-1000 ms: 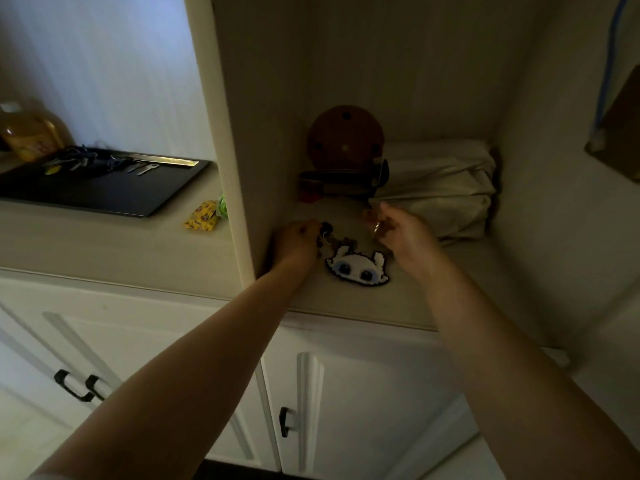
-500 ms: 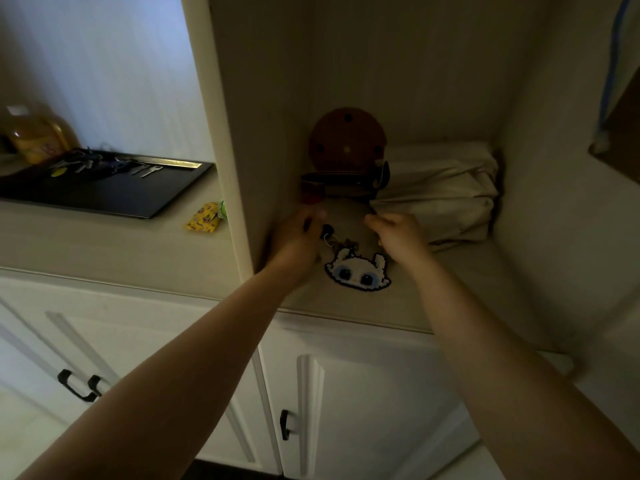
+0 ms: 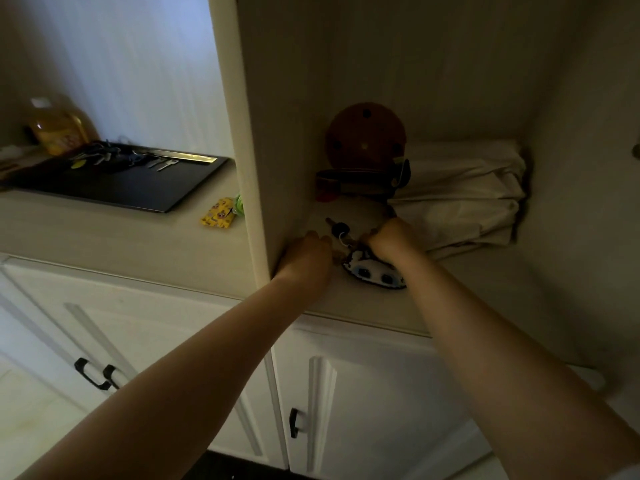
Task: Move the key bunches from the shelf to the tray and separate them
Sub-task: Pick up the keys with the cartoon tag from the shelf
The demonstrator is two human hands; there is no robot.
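On shelf (image 3: pixel 450 289): white-faced key bunch (image 3: pixel 375 273)

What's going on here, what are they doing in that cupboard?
A person is reaching into the shelf with both hands. The left hand and right hand are working at a key bunch with a white cartoon-face charm, which lies on the shelf board. Whether either hand actually grips it is hard to tell. Off to the left, the black tray on the counter already holds some keys.
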